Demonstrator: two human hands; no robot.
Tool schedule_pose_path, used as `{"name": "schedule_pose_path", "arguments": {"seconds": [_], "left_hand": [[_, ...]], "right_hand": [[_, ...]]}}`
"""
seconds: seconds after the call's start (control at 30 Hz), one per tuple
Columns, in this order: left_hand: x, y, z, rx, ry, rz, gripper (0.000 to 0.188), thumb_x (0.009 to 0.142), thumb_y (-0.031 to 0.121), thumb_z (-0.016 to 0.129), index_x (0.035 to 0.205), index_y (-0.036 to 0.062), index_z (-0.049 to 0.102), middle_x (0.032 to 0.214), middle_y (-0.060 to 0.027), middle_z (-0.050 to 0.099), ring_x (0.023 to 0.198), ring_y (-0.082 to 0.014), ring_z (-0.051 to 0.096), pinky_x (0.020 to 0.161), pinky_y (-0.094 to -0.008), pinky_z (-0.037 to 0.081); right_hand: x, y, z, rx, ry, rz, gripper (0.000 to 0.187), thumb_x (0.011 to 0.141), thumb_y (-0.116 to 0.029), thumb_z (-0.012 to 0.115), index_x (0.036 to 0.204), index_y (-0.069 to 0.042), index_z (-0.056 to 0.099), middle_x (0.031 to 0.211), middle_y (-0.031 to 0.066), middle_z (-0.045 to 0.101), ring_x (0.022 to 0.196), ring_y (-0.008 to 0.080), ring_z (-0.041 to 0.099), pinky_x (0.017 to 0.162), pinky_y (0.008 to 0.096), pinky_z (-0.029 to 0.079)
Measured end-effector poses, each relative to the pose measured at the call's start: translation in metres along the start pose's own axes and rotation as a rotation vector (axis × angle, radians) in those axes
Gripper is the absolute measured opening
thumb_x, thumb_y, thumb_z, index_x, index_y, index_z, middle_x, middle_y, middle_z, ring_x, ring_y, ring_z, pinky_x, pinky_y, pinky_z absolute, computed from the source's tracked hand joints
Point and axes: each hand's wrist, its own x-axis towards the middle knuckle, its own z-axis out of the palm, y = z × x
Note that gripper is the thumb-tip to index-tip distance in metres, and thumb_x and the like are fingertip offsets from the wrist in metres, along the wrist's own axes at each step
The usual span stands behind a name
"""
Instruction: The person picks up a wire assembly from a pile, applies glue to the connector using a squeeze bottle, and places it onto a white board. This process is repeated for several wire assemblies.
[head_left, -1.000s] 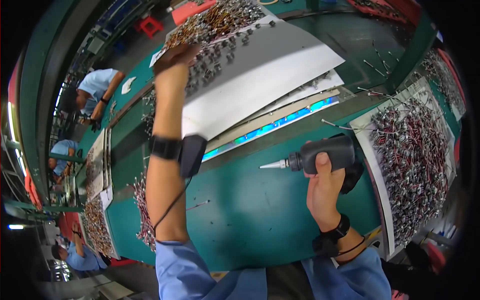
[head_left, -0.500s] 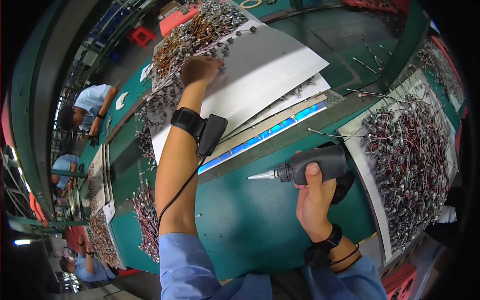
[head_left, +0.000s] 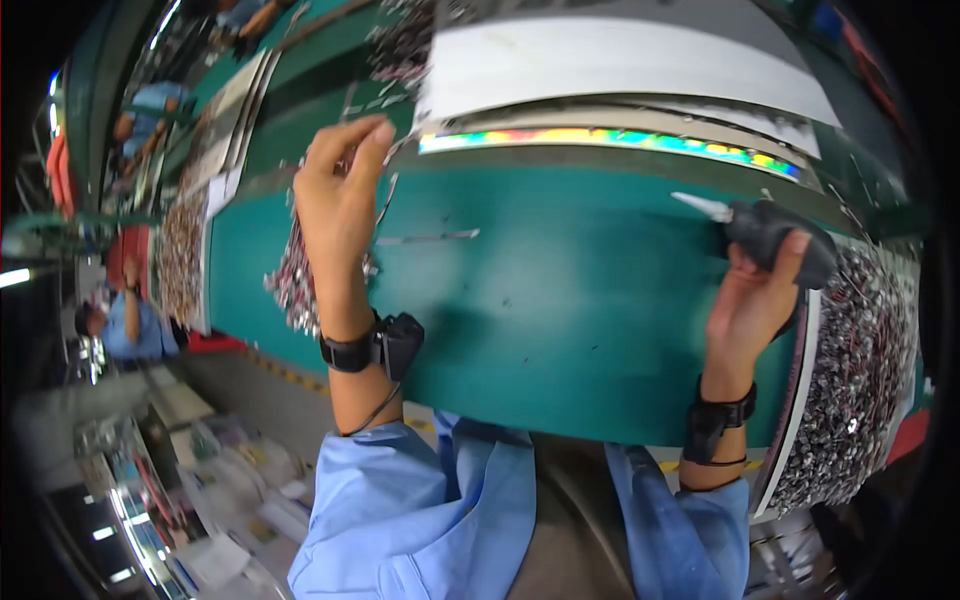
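My right hand (head_left: 752, 300) is wrapped round a dark grey squeeze bottle (head_left: 805, 245) with a pale, pointed nozzle (head_left: 702, 206), tilted toward the upper left above the green bench. My left hand (head_left: 338, 195) is raised over a bundle of wired parts (head_left: 295, 290), fingers curled together in a pinch. Thin leads show beside its fingertips, but blur hides whether it grips one. One loose wire lead (head_left: 428, 238) lies on the bench to the right of that hand.
Along the back runs a bright rainbow-coloured strip (head_left: 610, 143), with white sheets (head_left: 620, 70) behind it. A dense heap of wired parts (head_left: 840, 390) fills a board at the right. Another heap (head_left: 180, 260) and a co-worker (head_left: 140, 318) are at the left.
My left hand has come back from the parts on the white sheet to the near-left bundle. My right hand, still holding the bottle, has moved right. The whole view has shifted.
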Motion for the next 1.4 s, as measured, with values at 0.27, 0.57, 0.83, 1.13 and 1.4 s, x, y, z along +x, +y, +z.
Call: {"name": "schedule_pose_path", "arguments": {"seconds": [0.27,0.57,0.83,1.13,1.4], "left_hand": [[-0.117,-0.075,-0.068,0.566,0.082,-0.040,0.017,0.068,0.009,0.067,0.083,0.0029,0.062,0.078,-0.0079,0.053,0.074,-0.0220,0.049,0.067,-0.0289,0.040],[-0.120,-0.078,-0.072,0.769,-0.009,-0.092,0.019,0.065,0.009,0.068,0.082,0.0047,0.063,0.082,-0.0075,0.050,0.079,-0.0244,0.048,0.070,-0.0338,0.040],[-0.125,-0.072,-0.092,0.731,0.049,-0.066,0.022,0.063,0.008,0.069,0.083,0.0031,0.062,0.084,-0.0079,0.049,0.079,-0.0242,0.049,0.070,-0.0341,0.040],[-0.104,-0.080,-0.084,0.936,-0.286,0.177,0.017,0.067,0.005,0.062,0.084,0.0030,0.061,0.086,-0.0074,0.051,0.077,-0.0257,0.052,0.067,-0.0347,0.043],[-0.091,-0.037,-0.060,0.696,-0.118,0.161,0.016,0.069,0.003,0.058,0.085,0.0006,0.057,0.087,-0.0103,0.051,0.074,-0.0266,0.054,0.060,-0.0350,0.046]], "right_hand": [[-0.019,0.018,0.008,0.013,-0.157,0.054,0.027,0.086,-0.028,0.051,0.095,-0.003,0.050,0.089,0.0087,0.056,0.063,0.0094,0.044,0.052,0.0214,0.035],[-0.025,0.023,0.012,-0.029,-0.188,0.070,0.024,0.087,-0.028,0.050,0.091,-0.004,0.049,0.082,0.0059,0.054,0.061,0.0095,0.043,0.052,0.0226,0.034],[-0.022,0.022,0.012,-0.026,-0.169,0.092,0.026,0.086,-0.029,0.051,0.094,-0.004,0.051,0.085,0.0058,0.056,0.064,0.0091,0.045,0.052,0.0228,0.034],[-0.028,0.017,0.021,-0.010,-0.168,0.092,0.026,0.087,-0.027,0.050,0.099,-0.004,0.050,0.093,0.0109,0.057,0.068,0.0103,0.049,0.053,0.0223,0.036],[-0.023,0.018,0.010,-0.001,-0.140,0.082,0.030,0.086,-0.028,0.052,0.103,-0.004,0.049,0.098,0.0146,0.057,0.071,0.0115,0.051,0.053,0.0219,0.037]]}}
